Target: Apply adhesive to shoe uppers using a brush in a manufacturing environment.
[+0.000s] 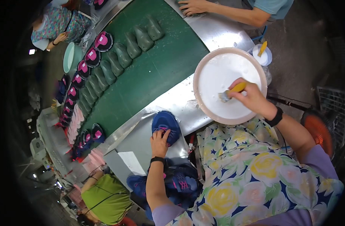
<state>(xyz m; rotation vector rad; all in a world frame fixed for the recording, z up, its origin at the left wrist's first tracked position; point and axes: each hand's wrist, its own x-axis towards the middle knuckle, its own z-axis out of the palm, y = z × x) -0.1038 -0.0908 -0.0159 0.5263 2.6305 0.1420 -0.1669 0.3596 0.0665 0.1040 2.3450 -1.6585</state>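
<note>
My left hand [159, 143] grips a dark blue shoe upper [165, 119] by its opening, with the fingers over the edge and a little pink showing beneath them. The upper lies on a grey board [142, 130] at the table's near edge. Closed round the yellow handle of a paintbrush [237, 87], my right hand [251, 98] is over a wide, pale pink-rimmed basin [197, 81] of white liquid. The brush's bristles point left and are at the liquid's surface; whether they dip in, I cannot tell.
A green conveyor belt [157, 64] carries grey-green shoe lasts [123, 56] and dark uppers with pink insides [92, 55]. More blue uppers [180, 180] are piled beside my left forearm. A white tub with a yellow brush [263, 49] stands beyond the basin. Other people work around the belt.
</note>
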